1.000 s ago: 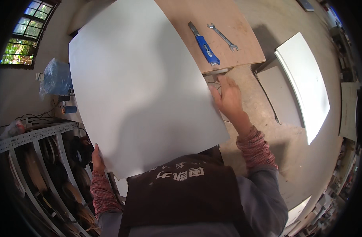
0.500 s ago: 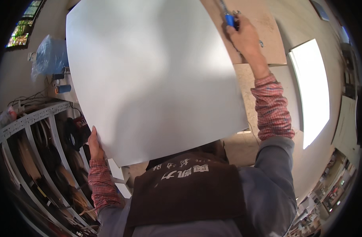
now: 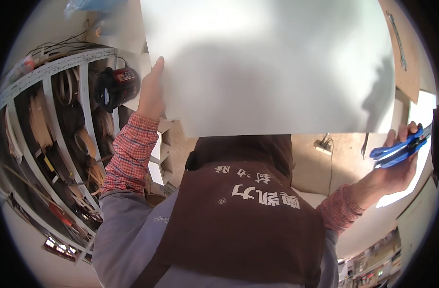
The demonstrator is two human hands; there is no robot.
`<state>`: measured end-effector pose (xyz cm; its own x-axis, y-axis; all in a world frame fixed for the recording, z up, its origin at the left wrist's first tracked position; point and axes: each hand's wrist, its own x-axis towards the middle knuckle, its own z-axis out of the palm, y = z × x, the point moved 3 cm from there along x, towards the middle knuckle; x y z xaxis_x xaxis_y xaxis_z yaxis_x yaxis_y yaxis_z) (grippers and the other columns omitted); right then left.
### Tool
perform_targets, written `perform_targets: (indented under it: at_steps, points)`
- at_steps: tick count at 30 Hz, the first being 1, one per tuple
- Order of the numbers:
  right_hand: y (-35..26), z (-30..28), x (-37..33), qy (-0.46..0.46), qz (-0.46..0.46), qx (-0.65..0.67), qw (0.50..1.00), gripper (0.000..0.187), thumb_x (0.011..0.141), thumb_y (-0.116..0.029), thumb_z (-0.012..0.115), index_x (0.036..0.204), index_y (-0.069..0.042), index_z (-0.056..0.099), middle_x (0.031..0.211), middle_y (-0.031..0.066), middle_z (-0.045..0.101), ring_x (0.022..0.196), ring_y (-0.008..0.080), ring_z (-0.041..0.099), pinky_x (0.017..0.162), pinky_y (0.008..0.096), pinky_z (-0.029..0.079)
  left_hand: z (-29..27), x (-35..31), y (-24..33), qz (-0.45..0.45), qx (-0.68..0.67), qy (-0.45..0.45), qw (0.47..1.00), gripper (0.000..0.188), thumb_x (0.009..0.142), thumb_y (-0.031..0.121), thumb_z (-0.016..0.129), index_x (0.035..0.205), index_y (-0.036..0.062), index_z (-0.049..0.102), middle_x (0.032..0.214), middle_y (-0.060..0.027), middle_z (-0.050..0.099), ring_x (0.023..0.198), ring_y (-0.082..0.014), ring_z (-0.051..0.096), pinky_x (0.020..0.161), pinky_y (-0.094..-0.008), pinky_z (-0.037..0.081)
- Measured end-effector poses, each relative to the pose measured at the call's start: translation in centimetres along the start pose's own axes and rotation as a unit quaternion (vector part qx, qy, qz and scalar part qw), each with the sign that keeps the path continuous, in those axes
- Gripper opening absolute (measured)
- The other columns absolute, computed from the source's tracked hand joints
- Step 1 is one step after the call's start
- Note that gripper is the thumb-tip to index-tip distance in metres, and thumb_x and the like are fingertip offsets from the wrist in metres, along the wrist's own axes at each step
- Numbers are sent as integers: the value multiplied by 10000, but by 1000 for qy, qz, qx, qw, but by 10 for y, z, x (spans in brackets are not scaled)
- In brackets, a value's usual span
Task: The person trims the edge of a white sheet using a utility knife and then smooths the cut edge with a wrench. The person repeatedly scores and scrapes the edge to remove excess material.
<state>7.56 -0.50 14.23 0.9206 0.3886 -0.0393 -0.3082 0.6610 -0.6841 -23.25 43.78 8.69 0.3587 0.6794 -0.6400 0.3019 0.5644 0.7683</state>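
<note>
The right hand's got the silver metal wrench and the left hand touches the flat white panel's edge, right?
No, the head view shows the right hand holding a blue utility knife, not the silver metal wrench. The left hand touches the edge of the flat white panel.

White writing stood on the dark brown cloth apron (image 3: 248, 230). Three big signs (image 3: 266, 196) made one row, and smaller signs (image 3: 241, 172) made another row above it in the picture. A tiny round white mark (image 3: 222, 201) sat to the left of the big row. Small pale, curly writing (image 3: 161, 219) was on the grey cloth shirt (image 3: 121, 237), too tiny to read. A red label (image 3: 126, 76) with pale marks was on the round black and red machine (image 3: 115, 89), also too small to read. Any marks on the blue-handled knife (image 3: 389, 154) were blurred.
</note>
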Motion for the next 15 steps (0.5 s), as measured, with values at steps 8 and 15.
perform_targets:
  at_steps: [8, 15]
  points:
    - [112, 58, -139, 158, -13, -142, 977, 438, 1004, -206, 629, 1342, 47, 514, 871, 36, 471, 696, 142, 464, 636, 319, 403, -34, 24, -9, 96, 175, -223, 954, 403, 1125, 258, 512, 1407, -26, 556, 1334, -108, 673, 1206, -241, 658, 1055, -376, 525]
    - [232, 116, -260, 306, 65, -44, 949, 164, 981, -76, 693, 1126, -50, 622, 759, 81, 597, 602, 199, 597, 544, 359, 519, -26, 13, -5, -77, 27, -275, 958, 414, 1133, 302, 502, 1406, -5, 552, 1358, -103, 679, 1205, -233, 684, 1041, -399, 565]
